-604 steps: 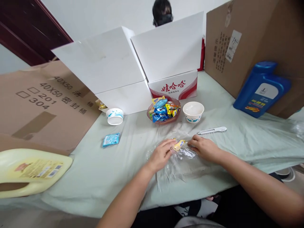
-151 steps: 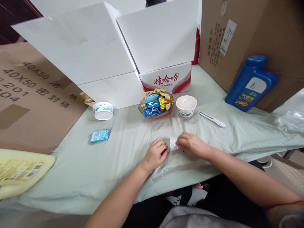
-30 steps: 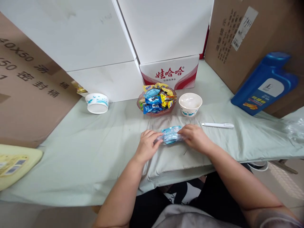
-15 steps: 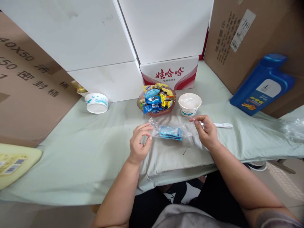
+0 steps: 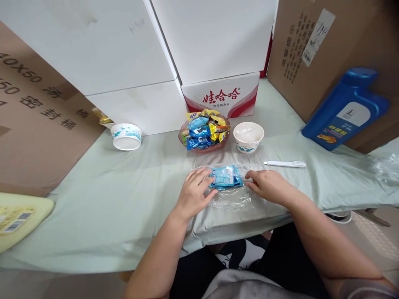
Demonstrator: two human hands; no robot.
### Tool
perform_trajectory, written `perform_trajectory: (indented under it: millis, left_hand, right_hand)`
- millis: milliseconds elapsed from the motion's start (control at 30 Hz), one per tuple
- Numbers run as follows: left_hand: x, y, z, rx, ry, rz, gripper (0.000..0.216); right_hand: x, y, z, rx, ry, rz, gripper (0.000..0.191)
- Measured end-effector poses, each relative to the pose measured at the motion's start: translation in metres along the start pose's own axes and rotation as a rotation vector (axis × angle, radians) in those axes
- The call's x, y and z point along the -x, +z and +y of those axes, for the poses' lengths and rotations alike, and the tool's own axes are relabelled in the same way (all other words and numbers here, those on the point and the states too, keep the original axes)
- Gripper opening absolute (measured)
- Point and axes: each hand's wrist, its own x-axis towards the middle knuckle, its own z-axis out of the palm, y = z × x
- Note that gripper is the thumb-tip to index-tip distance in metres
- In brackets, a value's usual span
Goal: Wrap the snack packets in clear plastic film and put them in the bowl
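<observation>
A small stack of blue packets [image 5: 226,176] lies on a crumpled clear plastic wrapper [image 5: 232,202] near the table's front edge. My left hand [image 5: 195,189] rests at the wrapper's left side, fingers spread, their tips touching the packets' left edge. On the other side, my right hand [image 5: 268,185] is bent with thumb and forefinger slightly apart, close to the packets' right edge. Both hands are open. Just beyond stand a pink glass bowl [image 5: 204,148] heaped with blue and yellow wrapped sweets and a white paper bowl [image 5: 248,139]. A white utility knife [image 5: 284,164] lies behind my right hand.
Another paper bowl [image 5: 126,137] sits at the back left. White boxes [image 5: 221,97] line the back, with cardboard cartons [image 5: 40,112] at both sides. A blue bottle [image 5: 346,110] stands tilted at right; a yellow container [image 5: 25,218] is front left. Clear plastic [image 5: 388,168] lies far right.
The wrapper with the packets has been laid flat and spread open toward me. My right hand has moved down and inward; my left hand has moved right, onto the wrapper.
</observation>
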Motion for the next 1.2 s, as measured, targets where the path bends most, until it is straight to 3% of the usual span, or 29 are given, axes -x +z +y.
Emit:
perform_trajectory:
  millis: [100,200,267,333,500,633,733,833,900,967,1100,1200]
  left_hand:
    - [0.001,0.000,0.000,-0.086,-0.074,-0.001,0.070]
    - [0.002,-0.003,0.003,-0.003,-0.013,0.111,0.062]
    - [0.002,-0.003,0.005,0.097,0.051,0.181,0.042]
    - [0.001,0.000,0.005,0.163,0.088,0.150,0.033]
    - [0.001,0.010,0.003,0.098,0.045,-0.036,0.044]
    - [0.000,0.010,0.005,0.072,-0.008,-0.007,0.048]
    - [-0.001,0.010,0.007,0.065,-0.033,0.010,0.036]
    - [0.001,0.009,0.005,0.145,-0.051,-0.007,0.020]
    - [0.003,0.005,-0.002,0.228,-0.137,0.042,0.018]
    - [0.002,-0.007,-0.014,0.246,-0.316,0.169,0.019]
    - [-0.019,-0.047,-0.053,-0.006,-0.687,0.496,0.027]
    - [-0.057,-0.068,-0.083,-0.210,-0.734,0.560,0.026]
  right_hand:
    - [-0.008,0.011,0.002,-0.065,-0.031,0.245,0.045]
    - [-0.013,0.022,-0.005,-0.140,-0.208,0.424,0.049]
    - [-0.017,0.031,-0.013,-0.154,-0.326,0.416,0.048]
    - [-0.022,0.041,-0.020,-0.119,-0.363,0.343,0.051]
    - [-0.033,0.051,-0.021,-0.074,-0.313,0.304,0.045]
    - [-0.031,0.042,-0.018,-0.144,-0.415,0.346,0.034]
    - [-0.027,0.039,-0.019,-0.242,-0.536,0.295,0.033]
    - [-0.027,0.043,-0.019,-0.355,-0.461,0.265,0.039]
    - [-0.028,0.045,-0.018,-0.406,-0.341,0.251,0.053]
    - [-0.030,0.045,-0.017,-0.423,-0.272,0.227,0.061]
    - [-0.031,0.042,-0.018,-0.333,-0.321,0.180,0.043]
    - [-0.031,0.041,-0.020,-0.276,-0.366,0.165,0.033]
